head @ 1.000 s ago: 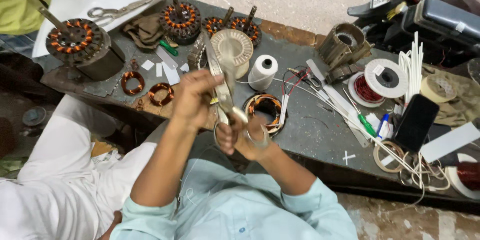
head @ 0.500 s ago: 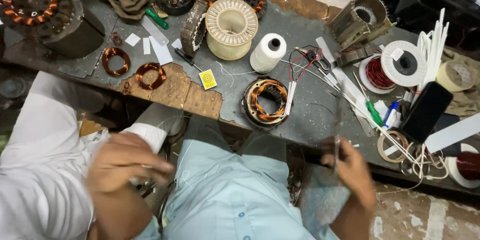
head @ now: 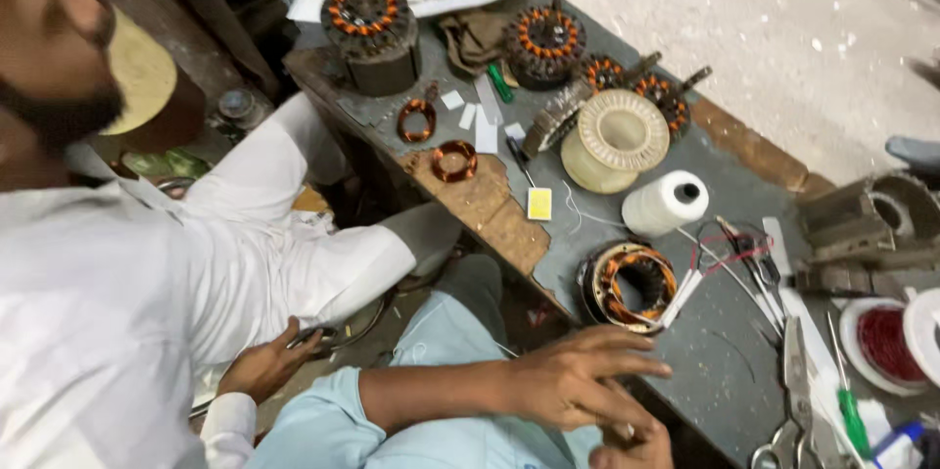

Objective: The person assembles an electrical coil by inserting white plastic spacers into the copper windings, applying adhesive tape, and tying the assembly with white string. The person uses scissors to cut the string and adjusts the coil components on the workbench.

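Head view: I see a dark, scuffed workbench [head: 685, 351] crowded with wound motor parts, and a co-worker in a white sleeve [head: 323, 263] sits beside it. The stator [head: 632, 285], a ring with copper-orange windings and loose lead wires, lies flat at the bench edge, probably for easy reach. Just below the stator, my left hand [head: 563, 381] hovers with fingers spread, holding nothing; my right hand [head: 641, 445], under it, is partly hidden, so I cannot tell its grip.

hands [head: 587, 400] lowered together, scissors released
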